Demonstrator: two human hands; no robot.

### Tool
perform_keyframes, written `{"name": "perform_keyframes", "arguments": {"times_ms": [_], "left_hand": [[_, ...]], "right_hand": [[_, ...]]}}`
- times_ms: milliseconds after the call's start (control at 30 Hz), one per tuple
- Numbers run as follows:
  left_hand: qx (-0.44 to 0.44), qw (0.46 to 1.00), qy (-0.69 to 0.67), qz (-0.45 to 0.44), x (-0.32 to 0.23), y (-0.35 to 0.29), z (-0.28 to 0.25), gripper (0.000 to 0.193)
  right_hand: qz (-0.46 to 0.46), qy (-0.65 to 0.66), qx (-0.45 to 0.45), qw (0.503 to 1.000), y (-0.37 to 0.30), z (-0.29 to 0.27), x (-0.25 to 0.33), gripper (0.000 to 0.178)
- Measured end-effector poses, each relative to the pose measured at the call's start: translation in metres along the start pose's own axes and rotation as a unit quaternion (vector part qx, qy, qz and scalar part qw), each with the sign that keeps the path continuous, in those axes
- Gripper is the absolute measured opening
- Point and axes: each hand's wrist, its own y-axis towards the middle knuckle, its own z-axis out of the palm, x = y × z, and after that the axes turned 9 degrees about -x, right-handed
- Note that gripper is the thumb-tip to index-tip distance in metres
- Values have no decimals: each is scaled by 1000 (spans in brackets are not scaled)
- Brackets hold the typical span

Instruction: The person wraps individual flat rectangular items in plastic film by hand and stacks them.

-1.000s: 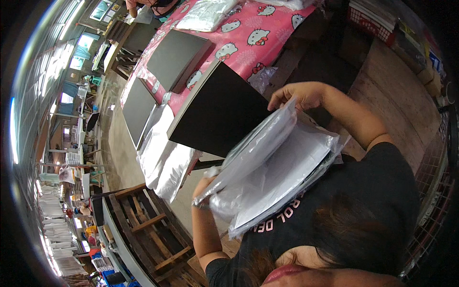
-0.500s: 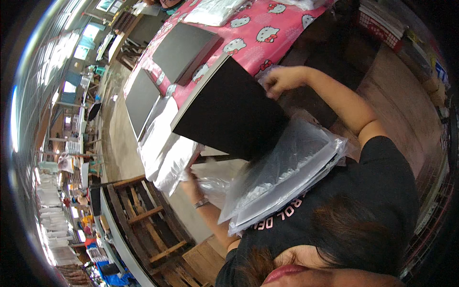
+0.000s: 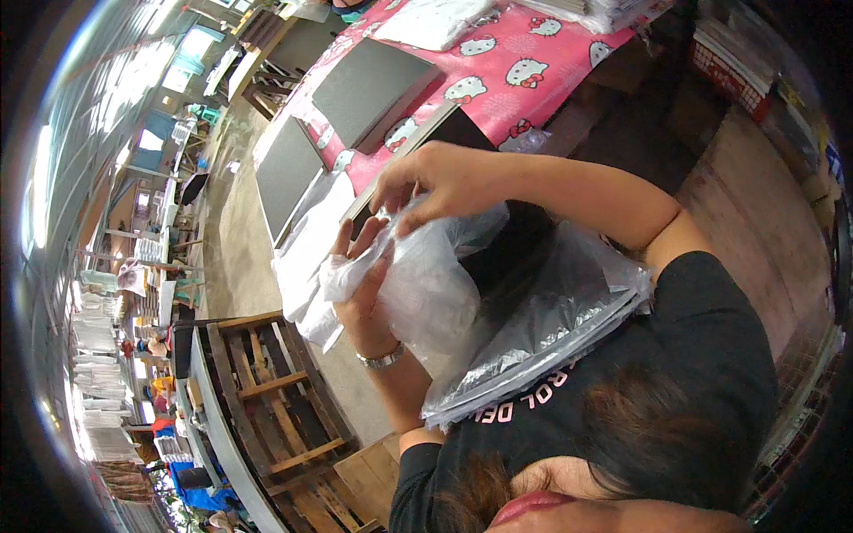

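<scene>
In front of me, a clear plastic bag (image 3: 426,298) hangs crumpled between my hands. My left hand (image 3: 360,284), with a metal watch at its wrist, holds it with the plastic bunched about the fingers. Close above, my right hand (image 3: 435,186) pinches the bag's edge with bent fingers. Behind the bag stands a thick black slab (image 3: 515,249) with a pale edge, tilted and partly covered by my right hand and the plastic; I cannot tell whether it is a box or a book. A stack of clear plastic bags (image 3: 551,329) rests against my dark shirt.
Two more dark slabs, one thick (image 3: 373,89) and one flatter (image 3: 289,178), lie on a pink patterned tablecloth (image 3: 498,62). White sheeting (image 3: 311,258) lies at the table's near-left side. A wooden pallet frame (image 3: 275,391) stands lower left, a red-and-white crate (image 3: 729,75) upper right.
My right hand has come leftward from the black slab's far side to the plastic bag. My left hand has risen, bringing the bag up in front of the slab.
</scene>
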Motion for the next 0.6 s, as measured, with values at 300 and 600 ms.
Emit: {"name": "perform_keyframes", "arguments": {"times_ms": [300,600], "left_hand": [[-118,980,158,-27,12,-5,36,29],[-41,992,41,-111,40,-21,-91,47]], "right_hand": [[-113,23,-248,962,2,16,-24,12],[72,223,303,924,-40,-34,-14,24]]}}
